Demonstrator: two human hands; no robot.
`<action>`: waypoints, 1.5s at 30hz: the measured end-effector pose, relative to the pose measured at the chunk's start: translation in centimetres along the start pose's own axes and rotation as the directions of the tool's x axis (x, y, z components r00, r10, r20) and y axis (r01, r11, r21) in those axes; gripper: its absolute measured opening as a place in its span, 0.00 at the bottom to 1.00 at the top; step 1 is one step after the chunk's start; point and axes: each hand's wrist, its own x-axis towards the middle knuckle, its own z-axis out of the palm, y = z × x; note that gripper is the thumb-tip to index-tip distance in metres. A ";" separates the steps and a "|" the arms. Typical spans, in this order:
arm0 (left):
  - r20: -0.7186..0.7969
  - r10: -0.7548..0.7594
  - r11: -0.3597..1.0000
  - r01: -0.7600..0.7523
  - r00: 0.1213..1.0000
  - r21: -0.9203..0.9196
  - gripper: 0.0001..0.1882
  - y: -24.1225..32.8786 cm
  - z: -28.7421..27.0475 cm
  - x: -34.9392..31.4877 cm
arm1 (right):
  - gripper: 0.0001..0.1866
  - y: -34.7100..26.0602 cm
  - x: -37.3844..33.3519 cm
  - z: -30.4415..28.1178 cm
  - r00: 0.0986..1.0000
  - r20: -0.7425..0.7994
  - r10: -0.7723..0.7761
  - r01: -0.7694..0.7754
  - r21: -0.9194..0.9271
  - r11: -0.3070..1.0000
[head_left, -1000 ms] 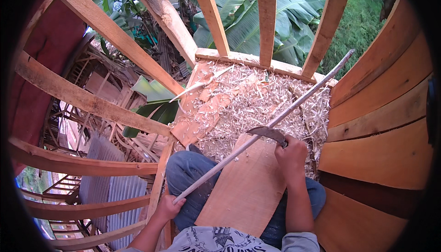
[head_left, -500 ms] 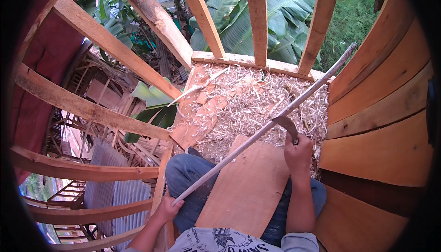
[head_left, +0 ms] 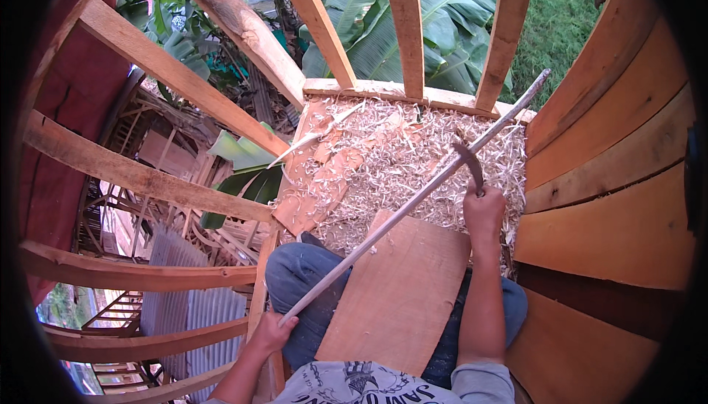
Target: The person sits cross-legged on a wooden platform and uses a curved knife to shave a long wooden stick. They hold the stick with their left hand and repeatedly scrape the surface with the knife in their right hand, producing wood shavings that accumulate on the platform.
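Left hand (head_left: 271, 332) gripped the near end of a long stick (head_left: 413, 201) slanting over a board (head_left: 398, 293) on the lap, while the right hand (head_left: 483, 212) clenched a curved blade (head_left: 469, 162) against it, above the shaving-strewn floor (head_left: 391, 153).

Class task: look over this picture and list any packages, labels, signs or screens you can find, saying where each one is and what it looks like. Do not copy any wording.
No packages, signs, labels or screens show here.
Printed shirt: at the lower edge, worn by the person; grey cloth with a dark graphic and lettering, the only printed thing.
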 end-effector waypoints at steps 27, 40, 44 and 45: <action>0.180 0.023 0.991 0.002 0.983 -0.137 0.34 -1.3 -1.1 1.1 | 0.20 6.1 4.0 -4.1 0.973 -0.162 0.162 -0.135 0.167 0.977; 0.313 0.000 0.967 0.080 0.950 -0.244 0.32 -2.6 -1.6 2.0 | 0.12 -5.0 -7.6 -3.1 0.711 0.589 -0.384 -0.066 0.600 0.797; 0.348 -0.028 0.951 0.132 0.937 -0.280 0.32 -3.5 -1.5 2.2 | 0.12 -3.8 -5.9 -4.3 0.753 0.540 -0.376 0.029 0.544 0.838; 0.347 -0.028 0.952 0.130 0.938 -0.276 0.32 -3.5 -1.4 2.3 | 0.12 -3.7 -5.7 -4.5 0.773 0.490 -0.403 0.119 0.512 0.851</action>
